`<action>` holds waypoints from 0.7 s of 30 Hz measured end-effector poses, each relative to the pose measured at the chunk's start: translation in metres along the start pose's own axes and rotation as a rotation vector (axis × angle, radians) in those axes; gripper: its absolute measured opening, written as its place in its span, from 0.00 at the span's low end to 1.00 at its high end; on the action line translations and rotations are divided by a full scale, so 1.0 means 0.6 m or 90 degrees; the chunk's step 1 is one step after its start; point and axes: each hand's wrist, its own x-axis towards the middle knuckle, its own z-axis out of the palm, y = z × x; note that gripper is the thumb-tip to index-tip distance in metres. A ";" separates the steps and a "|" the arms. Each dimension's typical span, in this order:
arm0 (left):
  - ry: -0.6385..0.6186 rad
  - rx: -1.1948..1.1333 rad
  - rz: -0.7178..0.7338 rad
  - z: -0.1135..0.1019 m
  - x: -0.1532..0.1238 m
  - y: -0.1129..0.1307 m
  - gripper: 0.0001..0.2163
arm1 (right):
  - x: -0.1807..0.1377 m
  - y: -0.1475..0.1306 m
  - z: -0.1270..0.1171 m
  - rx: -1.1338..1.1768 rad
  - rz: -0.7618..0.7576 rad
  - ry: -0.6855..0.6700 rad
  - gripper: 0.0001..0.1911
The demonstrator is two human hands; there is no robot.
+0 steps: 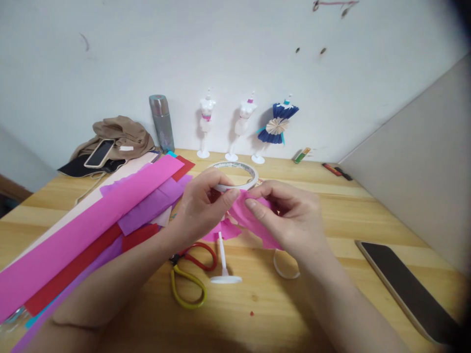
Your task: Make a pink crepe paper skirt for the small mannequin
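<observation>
Between my two hands is a piece of pink crepe paper [250, 215]. My left hand [209, 196] pinches its upper left edge between thumb and fingers. Thumb and forefinger of my right hand [287, 211] grip the same piece a little to the right. Under the hands, a white mannequin stand [223, 262] shows its stem and round base, with more pink paper [224, 229] around its upper part; the rest is hidden by my hands. A roll of tape [250, 171] is just behind my fingers. Scissors [191, 272] with one red and one yellow handle lie left of the stand.
Sheets of coloured crepe paper [110, 206] pile up at left. Along the wall stand a flask [162, 122], two white mannequins [207, 125] and a mannequin in a blue paper dress [279, 122]. A large phone [405, 289] lies at right; a smaller phone [99, 153] rests on brown cloth [119, 131].
</observation>
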 end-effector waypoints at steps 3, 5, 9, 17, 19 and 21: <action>-0.004 0.008 0.000 0.001 -0.001 0.004 0.06 | 0.000 0.000 0.000 0.008 -0.003 0.000 0.04; -0.004 0.008 -0.001 0.001 -0.001 0.006 0.06 | 0.001 -0.002 0.001 0.009 -0.004 0.002 0.04; -0.001 0.018 0.001 0.000 -0.002 0.008 0.06 | -0.001 -0.006 0.001 -0.002 -0.024 0.010 0.05; 0.008 0.049 0.046 0.003 -0.006 -0.002 0.06 | -0.004 -0.003 0.002 -0.005 -0.025 0.022 0.05; 0.007 0.052 0.063 0.003 -0.007 -0.003 0.05 | -0.004 -0.003 0.003 -0.004 -0.027 0.018 0.04; 0.008 0.052 0.075 0.003 -0.008 -0.004 0.05 | -0.005 -0.003 0.004 0.002 -0.036 0.011 0.04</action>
